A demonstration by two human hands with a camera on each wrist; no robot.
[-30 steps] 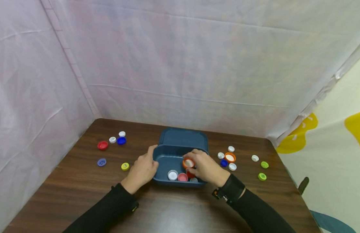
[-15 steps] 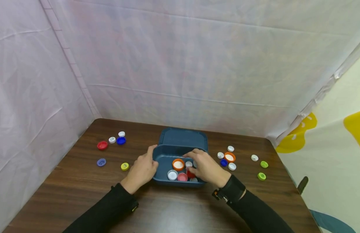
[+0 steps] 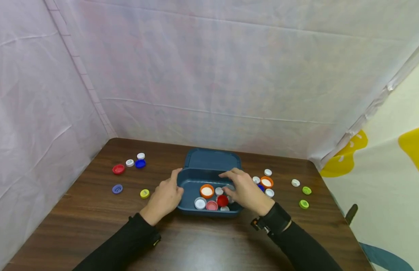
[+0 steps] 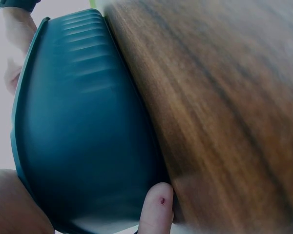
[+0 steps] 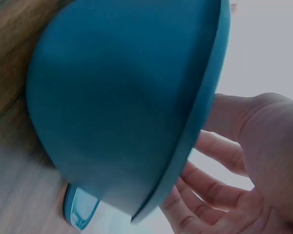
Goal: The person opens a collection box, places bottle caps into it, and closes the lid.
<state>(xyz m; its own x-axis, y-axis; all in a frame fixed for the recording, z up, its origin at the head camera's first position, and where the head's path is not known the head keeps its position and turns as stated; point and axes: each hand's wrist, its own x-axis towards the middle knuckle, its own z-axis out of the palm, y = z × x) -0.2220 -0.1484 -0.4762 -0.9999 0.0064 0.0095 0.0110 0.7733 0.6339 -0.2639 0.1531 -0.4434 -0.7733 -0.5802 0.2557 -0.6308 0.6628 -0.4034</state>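
Observation:
A blue-grey plastic box (image 3: 187, 180) stands uncovered on the table. In it lie an orange-rimmed bottle cap (image 3: 207, 191), a red cap (image 3: 222, 200), a pink cap (image 3: 212, 205), a white cap (image 3: 200, 203) and some small clear or whitish caps (image 3: 219, 191). My left hand (image 3: 165, 194) holds the box's left end; a fingertip (image 4: 156, 207) touches its outer wall low down in the left wrist view. Over the right end hovers my right hand (image 3: 246, 190), fingers and thumb apart, nothing between them. It partly hides the box's right side.
Behind the box lies its matching lid (image 3: 213, 160). Loose caps are scattered leftward, including a red cap (image 3: 118, 169) and a yellow cap (image 3: 144, 194). On the right are another orange-rimmed cap (image 3: 266, 182) and green caps (image 3: 304, 204). White sheeting (image 3: 209, 75) rises behind the table.
My right hand has set the orange-rimmed cap down in the box and let go. It has since shifted slightly right, uncovering the red cap. My left hand stays put.

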